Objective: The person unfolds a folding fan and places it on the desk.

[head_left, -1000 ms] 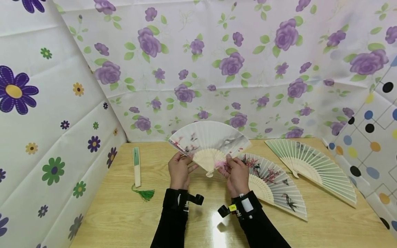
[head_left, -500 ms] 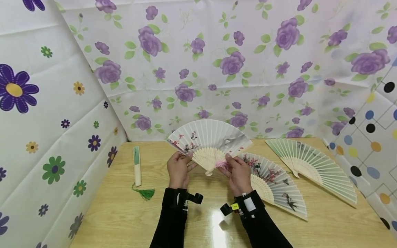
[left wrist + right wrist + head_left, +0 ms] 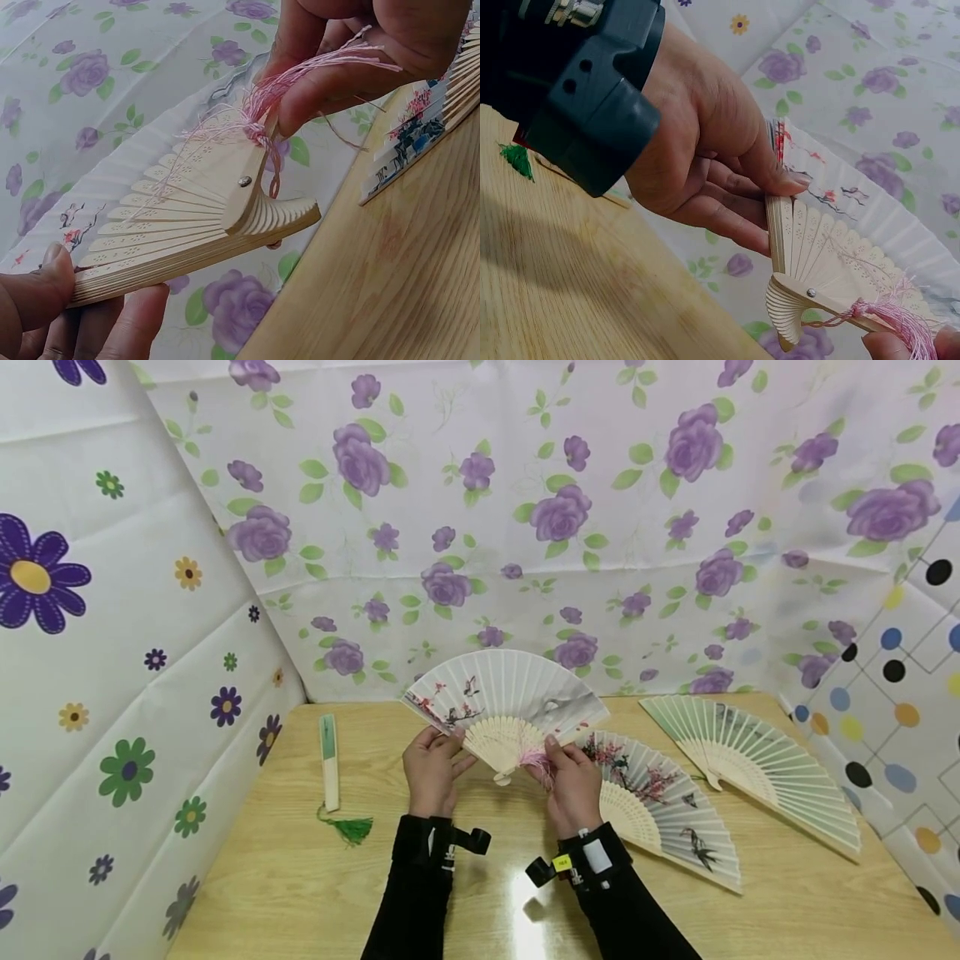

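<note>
Both hands hold an open white folding fan (image 3: 510,697), painted with pink blossoms and birds, above the wooden table (image 3: 262,877). My left hand (image 3: 448,747) pinches the fan's left guard stick (image 3: 780,225) between thumb and fingers. My right hand (image 3: 553,753) grips the right guard stick (image 3: 259,176) near the pivot, where a pink tassel (image 3: 300,82) spills over its fingers. The carved bamboo ribs (image 3: 157,217) fan out between the two hands. In the right wrist view only a right fingertip (image 3: 889,346) shows beside the tassel (image 3: 907,322).
A closed fan (image 3: 328,758) with a green tassel (image 3: 349,829) lies on the table to the left. Two open fans lie to the right, a blossom-painted fan (image 3: 663,806) and a green-tinted fan (image 3: 757,760). Flowered cloth walls (image 3: 525,527) surround the table.
The fan has spread slightly wider and shows more of its painted face. Both hands keep their hold in nearly the same place.
</note>
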A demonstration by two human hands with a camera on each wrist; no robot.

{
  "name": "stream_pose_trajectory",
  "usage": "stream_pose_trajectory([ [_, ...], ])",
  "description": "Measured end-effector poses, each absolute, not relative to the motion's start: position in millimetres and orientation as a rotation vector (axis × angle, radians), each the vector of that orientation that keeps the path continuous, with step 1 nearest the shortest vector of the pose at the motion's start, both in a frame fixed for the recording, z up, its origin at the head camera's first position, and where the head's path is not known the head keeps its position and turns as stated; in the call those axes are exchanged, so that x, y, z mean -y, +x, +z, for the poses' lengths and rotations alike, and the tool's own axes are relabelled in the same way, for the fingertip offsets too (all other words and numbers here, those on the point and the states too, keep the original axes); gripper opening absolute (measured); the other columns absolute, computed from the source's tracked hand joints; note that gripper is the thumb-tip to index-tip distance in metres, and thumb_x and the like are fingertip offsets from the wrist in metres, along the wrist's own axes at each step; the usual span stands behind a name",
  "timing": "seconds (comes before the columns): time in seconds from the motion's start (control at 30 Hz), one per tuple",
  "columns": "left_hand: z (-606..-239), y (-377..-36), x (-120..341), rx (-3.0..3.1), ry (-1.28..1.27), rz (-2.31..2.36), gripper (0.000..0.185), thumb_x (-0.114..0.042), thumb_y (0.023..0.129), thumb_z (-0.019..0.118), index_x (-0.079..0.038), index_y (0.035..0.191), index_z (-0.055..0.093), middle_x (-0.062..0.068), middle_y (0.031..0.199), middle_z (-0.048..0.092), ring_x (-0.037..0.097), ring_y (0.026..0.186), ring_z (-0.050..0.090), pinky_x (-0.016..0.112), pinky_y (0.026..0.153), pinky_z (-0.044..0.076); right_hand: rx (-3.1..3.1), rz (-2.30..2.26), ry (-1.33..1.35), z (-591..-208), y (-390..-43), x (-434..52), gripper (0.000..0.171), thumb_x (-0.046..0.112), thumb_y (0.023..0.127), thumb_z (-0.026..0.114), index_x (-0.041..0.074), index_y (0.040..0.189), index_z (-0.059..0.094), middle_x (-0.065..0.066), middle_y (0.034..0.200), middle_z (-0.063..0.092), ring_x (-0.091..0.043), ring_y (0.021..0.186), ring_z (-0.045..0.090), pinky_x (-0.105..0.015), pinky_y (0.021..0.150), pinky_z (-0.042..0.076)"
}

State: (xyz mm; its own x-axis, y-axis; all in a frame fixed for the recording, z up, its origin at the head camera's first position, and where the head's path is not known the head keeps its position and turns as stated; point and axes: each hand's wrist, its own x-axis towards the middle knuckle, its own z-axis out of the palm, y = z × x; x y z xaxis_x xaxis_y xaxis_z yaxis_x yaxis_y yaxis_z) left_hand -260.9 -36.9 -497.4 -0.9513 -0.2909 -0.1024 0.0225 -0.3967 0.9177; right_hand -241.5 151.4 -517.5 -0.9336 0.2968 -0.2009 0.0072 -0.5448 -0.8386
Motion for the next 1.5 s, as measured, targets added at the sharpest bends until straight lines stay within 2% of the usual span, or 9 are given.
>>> stream_pose_trajectory([
  [0.17,-498.6,-260.4,37.6,1.64,0.372,-2.437,0.023,-0.003,0.109,0.077,0.003,0.131,0.077,-0.001,0.084,0.066,0.011,0.083,0.076,0.028,0.066,0.073,1.396,2.582,-0.493,-517.5,-240.7,-151.1,0.041,0.013,0.117,0.067,0.013,0.079,0.05,0.002,0.084,0.051,-0.009,0.075,0.054,-0.035,0.088,0.075],
  [0.33,-497.0,-260.1,37.4,1.66,0.361,-2.437,0.021,-0.001,0.109,0.075,0.004,0.13,0.076,0.001,0.087,0.066,0.013,0.089,0.076,0.032,0.071,0.075,1.371,2.591,-0.513,-515.7,-242.0,-151.8,0.037,0.016,0.117,0.068,0.01,0.081,0.057,0.003,0.091,0.058,-0.008,0.081,0.061,-0.032,0.086,0.075],
  [0.43,-497.0,-260.9,37.2,1.659,0.351,-2.437,0.022,-0.001,0.11,0.075,0.005,0.131,0.076,0.002,0.09,0.068,0.015,0.092,0.076,0.033,0.073,0.076,1.365,2.599,-0.521,-514.6,-243.2,-152.9,0.036,0.016,0.116,0.069,0.01,0.083,0.059,0.003,0.089,0.06,-0.007,0.079,0.063,-0.029,0.084,0.075],
  [0.77,-498.5,-260.2,36.1,1.642,0.356,-2.442,0.026,0.0,0.11,0.074,0.003,0.135,0.075,0.003,0.095,0.07,0.015,0.096,0.077,0.034,0.076,0.076,1.367,2.614,-0.495,-513.2,-243.7,-156.7,0.037,0.015,0.117,0.067,0.012,0.082,0.055,0.003,0.087,0.055,-0.007,0.08,0.06,-0.034,0.089,0.076],
  [1.0,-498.7,-261.3,35.5,1.621,0.349,-2.455,0.02,0.001,0.11,0.074,0.005,0.13,0.074,0.002,0.092,0.068,0.014,0.095,0.077,0.035,0.079,0.076,1.345,2.61,-0.494,-514.0,-242.1,-155.8,0.041,0.017,0.118,0.066,0.013,0.079,0.051,0.002,0.087,0.052,-0.009,0.078,0.054,-0.036,0.093,0.075],
  [1.27,-498.1,-259.6,35.0,1.616,0.351,-2.46,0.022,0.0,0.11,0.074,0.004,0.132,0.074,0.003,0.095,0.07,0.015,0.095,0.077,0.035,0.08,0.077,1.35,2.59,-0.509,-513.2,-241.8,-155.6,0.038,0.016,0.118,0.065,0.013,0.082,0.052,0.001,0.086,0.052,-0.01,0.078,0.055,-0.035,0.092,0.075],
  [1.5,-495.3,-259.0,34.0,1.594,0.352,-2.459,0.023,0.0,0.109,0.074,0.005,0.132,0.074,0.002,0.095,0.071,0.014,0.095,0.077,0.035,0.08,0.076,1.307,2.6,-0.515,-511.7,-242.2,-153.3,0.043,0.015,0.117,0.066,0.014,0.078,0.049,0.003,0.079,0.051,-0.009,0.068,0.05,-0.035,0.09,0.076],
])
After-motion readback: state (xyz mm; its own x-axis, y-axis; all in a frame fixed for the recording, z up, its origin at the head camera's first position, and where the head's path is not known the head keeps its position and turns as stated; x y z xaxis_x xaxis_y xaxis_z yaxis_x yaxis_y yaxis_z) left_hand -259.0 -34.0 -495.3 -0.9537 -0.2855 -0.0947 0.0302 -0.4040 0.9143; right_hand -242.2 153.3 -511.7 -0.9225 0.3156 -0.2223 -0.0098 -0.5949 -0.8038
